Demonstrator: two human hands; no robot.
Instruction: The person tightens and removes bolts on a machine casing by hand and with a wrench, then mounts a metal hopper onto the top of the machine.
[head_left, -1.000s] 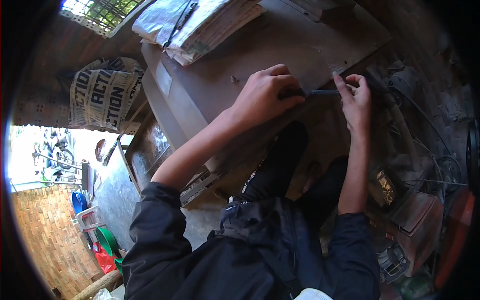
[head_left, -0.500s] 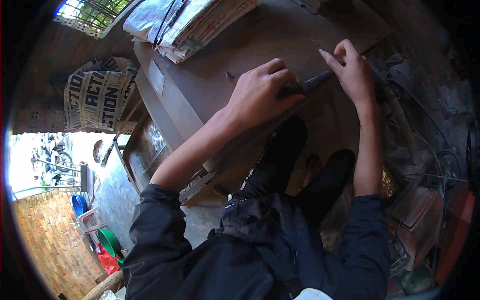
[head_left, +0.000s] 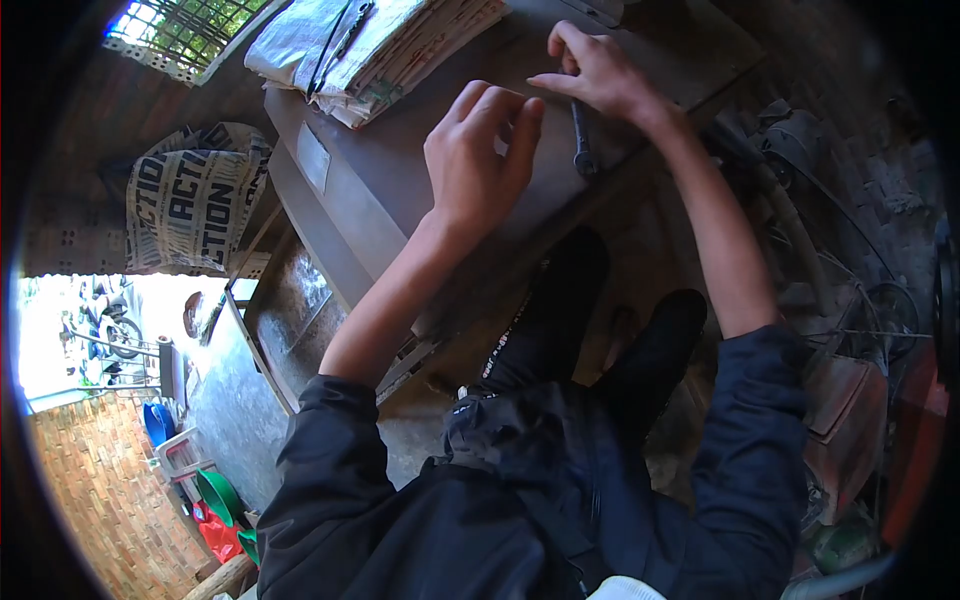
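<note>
My left hand [head_left: 475,165] is over the metal tabletop [head_left: 390,160], its fingers bent round to the thumb with a small gap inside the curl. Whatever may lie between those fingertips is too hidden to make out. My right hand [head_left: 605,78] is just to the right and farther up, thumb and forefinger apart and the other fingers tucked underneath. From under it a dark, rod-shaped tool [head_left: 581,140] points toward me, its thicker end near the table's front edge. The tool's upper end is hidden by the right hand, which appears to hold it.
Folded white sacks [head_left: 350,55] tied with black cord lie at the table's back left. A printed sack [head_left: 195,200] hangs on the left. Dusty machine parts and cables [head_left: 880,310] crowd the right side. My knees are below the table edge.
My left hand has come off the dark tool and moved left, over where a small bolt stood. My right hand has moved left and away from me; the tool has turned to point toward me.
</note>
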